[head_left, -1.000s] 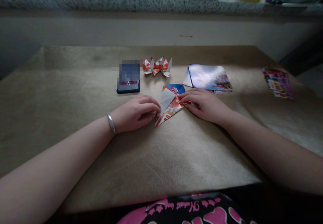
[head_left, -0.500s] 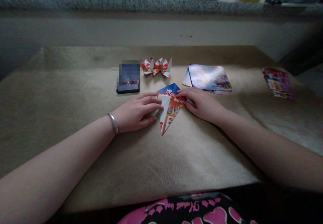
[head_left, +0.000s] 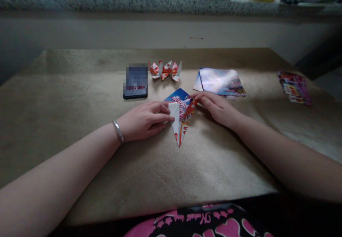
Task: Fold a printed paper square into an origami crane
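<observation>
A partly folded sheet of printed paper (head_left: 182,117) lies on the table in front of me, blue at the top, with white and orange flaps narrowing to a point toward me. On its left edge rest the fingers of my left hand (head_left: 148,120), curled and closed on the white flap. The thumb and fingers of my right hand (head_left: 213,106) pinch the upper right corner, where the orange flap is lifted off the layer beneath. A silver bracelet (head_left: 118,131) circles my left wrist.
Folded paper cranes (head_left: 165,71) stand behind the paper, beside a partly blurred phone (head_left: 136,82). To the right are a stack of printed sheets (head_left: 221,82) and more colourful paper pieces (head_left: 294,88). A granite sill (head_left: 160,4) with several objects runs along the back.
The paper has turned slightly, its lower tip shifting right. Its right flap has been lifted and opened, showing more of the blue printed layer. My right hand has moved slightly right.
</observation>
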The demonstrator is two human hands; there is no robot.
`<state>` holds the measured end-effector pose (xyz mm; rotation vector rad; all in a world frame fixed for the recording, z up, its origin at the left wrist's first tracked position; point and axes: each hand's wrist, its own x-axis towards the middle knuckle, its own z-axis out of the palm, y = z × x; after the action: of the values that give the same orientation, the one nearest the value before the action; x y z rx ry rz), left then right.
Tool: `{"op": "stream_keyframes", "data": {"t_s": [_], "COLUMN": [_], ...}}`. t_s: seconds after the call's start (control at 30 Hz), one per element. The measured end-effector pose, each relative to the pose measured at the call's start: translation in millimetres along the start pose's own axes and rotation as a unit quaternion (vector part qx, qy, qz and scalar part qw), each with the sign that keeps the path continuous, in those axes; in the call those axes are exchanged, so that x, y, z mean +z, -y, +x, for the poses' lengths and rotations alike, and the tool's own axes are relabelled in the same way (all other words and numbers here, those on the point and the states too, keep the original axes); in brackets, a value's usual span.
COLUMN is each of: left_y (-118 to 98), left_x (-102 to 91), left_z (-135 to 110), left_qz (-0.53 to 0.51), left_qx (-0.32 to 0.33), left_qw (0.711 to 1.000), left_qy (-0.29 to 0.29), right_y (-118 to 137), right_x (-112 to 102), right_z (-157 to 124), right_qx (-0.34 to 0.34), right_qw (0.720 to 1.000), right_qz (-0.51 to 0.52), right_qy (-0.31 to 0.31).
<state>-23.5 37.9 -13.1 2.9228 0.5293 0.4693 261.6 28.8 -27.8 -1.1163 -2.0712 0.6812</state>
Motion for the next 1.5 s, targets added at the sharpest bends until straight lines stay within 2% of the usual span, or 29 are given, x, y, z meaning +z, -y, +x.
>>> {"op": "stream_keyframes", "data": {"t_s": [0.13,0.23,0.33,0.47,0.73,0.93,1.13,1.33,1.5], "left_y": [-3,-4,-3,-2,2,1,4,5,6], "left_x": [0.7,1.6,2.3,2.7,5.1,5.5,6.2,7.5,6.8], "left_z": [1,0,0,-1,-1,0,-2,-2,0], "left_qz": [0.044,0.056,0.044,0.051,0.028,0.060,0.032,0.033,0.001], "left_qx": [-0.007,-0.023,-0.029,-0.044,-0.112,-0.174,-0.158,-0.174,-0.172], "left_qw": [0.999,0.998,0.999,0.997,0.991,0.978,0.984,0.980,0.982], "left_qy": [-0.011,-0.003,0.007,0.022,0.074,0.099,0.078,0.089,0.074], "right_y": [-2,2,8,11,10,11,11,11,11], "right_x": [-4,-6,-7,-5,1,1,0,0,0], "right_z": [-3,-3,-3,-3,-4,-3,-2,-3,-3], "right_qx": [-0.012,-0.035,-0.091,-0.124,-0.134,-0.133,-0.127,-0.133,-0.135], "right_qw": [1.000,0.997,0.985,0.975,0.971,0.969,0.967,0.966,0.964], "right_qz": [0.026,-0.053,-0.136,-0.166,-0.165,-0.167,-0.166,-0.166,-0.168], "right_qy": [0.008,0.041,0.059,0.083,0.114,0.122,0.144,0.146,0.156]}}
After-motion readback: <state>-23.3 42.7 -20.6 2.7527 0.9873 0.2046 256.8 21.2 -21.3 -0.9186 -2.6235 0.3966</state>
